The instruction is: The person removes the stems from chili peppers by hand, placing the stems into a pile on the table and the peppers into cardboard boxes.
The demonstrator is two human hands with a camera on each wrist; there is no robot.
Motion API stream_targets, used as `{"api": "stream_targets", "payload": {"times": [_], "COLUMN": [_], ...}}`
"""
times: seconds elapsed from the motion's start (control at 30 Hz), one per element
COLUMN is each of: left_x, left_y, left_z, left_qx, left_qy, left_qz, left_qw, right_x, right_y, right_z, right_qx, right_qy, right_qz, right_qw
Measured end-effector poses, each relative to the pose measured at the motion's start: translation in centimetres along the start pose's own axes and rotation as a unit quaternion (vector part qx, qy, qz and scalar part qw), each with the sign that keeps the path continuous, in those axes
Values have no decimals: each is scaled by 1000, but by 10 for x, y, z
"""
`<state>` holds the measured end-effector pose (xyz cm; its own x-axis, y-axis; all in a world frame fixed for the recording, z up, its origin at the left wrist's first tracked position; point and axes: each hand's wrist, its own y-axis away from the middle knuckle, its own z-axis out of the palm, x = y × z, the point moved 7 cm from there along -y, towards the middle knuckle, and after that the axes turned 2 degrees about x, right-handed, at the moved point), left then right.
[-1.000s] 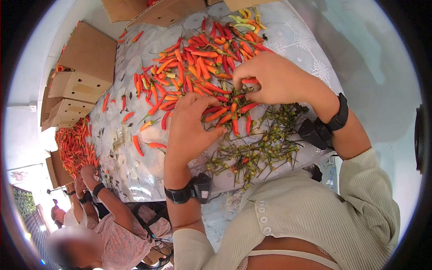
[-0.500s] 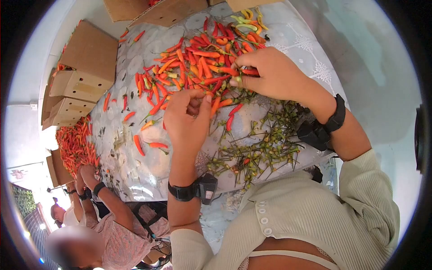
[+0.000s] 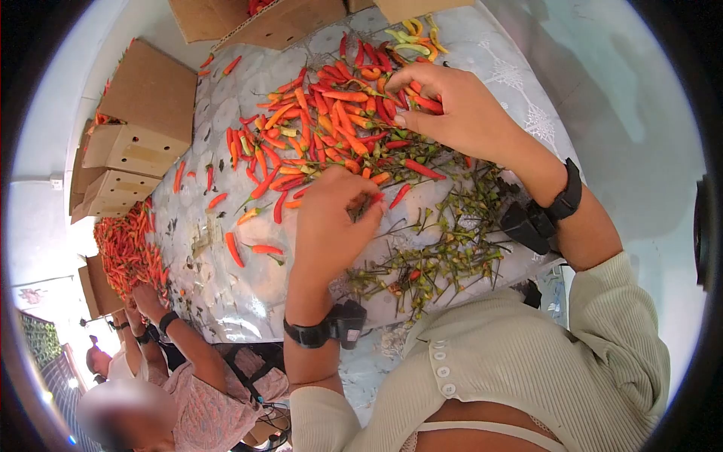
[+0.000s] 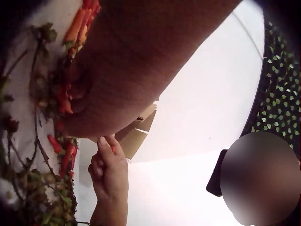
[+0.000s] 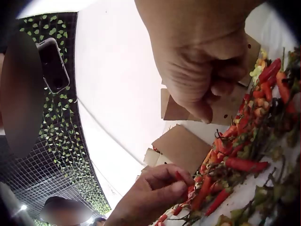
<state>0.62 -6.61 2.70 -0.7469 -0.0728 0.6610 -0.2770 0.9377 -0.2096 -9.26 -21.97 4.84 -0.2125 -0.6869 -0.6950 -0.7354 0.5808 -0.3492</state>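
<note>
My left hand (image 3: 335,218) curls above the near edge of the chili pile (image 3: 331,113). Between its thumb and fingers it pinches a red chili pepper (image 5: 179,176), mostly covered by the fingers. Farther right, my right hand (image 3: 463,113) is over the pile, thumb and index finger spread apart, with a red chili pepper (image 3: 428,104) in the curl of the hand. A bit of red also shows inside this hand (image 4: 109,172) in the left wrist view. Loose red chilies lie between the hands, among them one pepper (image 3: 423,169) beside green stems.
A heap of green chili stems (image 3: 437,260) lies at the table's near edge. Cardboard boxes (image 3: 143,105) stand at the left and back. A bigger chili heap (image 3: 128,248) is at far left, where another person (image 3: 203,377) works. Yellowish peppers (image 3: 414,38) lie at the back.
My right hand has moved away over the pile and its thumb and index finger have parted. The left hand drew back, then came right. Peppers near the stems have shifted.
</note>
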Motion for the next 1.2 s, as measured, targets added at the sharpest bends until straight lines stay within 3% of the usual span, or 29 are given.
{"api": "stream_targets", "payload": {"times": [0.13, 0.23, 0.33, 0.53, 0.73, 0.87, 1.03, 1.2], "left_x": [-22, -25, -24, -23, -17, -27, -23, -14], "left_y": [3, 2, 2, 1, -3, 1, 2, 0], "left_z": [-7, -9, -9, -3, -7, -17, -24, -5], "left_qx": [52, 107, 84, 49, 107, 159, 188, 98], "left_qy": [156, 304, 328, 362, 331, 267, 228, 220], "left_qz": [-108, -114, -156, -149, -66, -75, -60, -39], "left_qw": [980, 940, 928, 919, 935, 947, 953, 970], "right_x": [3, -2, -2, 4, 0, 0, -11, -21], "right_y": [1, 6, 17, 16, 21, 20, 16, 20], "right_z": [5, 16, 31, 37, 39, 40, 36, 41], "right_qx": [-35, -111, -185, -226, -226, -220, -193, -207], "right_qy": [2, 41, 81, 51, 86, 84, -58, -177], "right_qz": [-11, -54, -71, -35, -49, -58, -54, -58], "right_qw": [999, 991, 977, 972, 969, 970, 978, 960]}}
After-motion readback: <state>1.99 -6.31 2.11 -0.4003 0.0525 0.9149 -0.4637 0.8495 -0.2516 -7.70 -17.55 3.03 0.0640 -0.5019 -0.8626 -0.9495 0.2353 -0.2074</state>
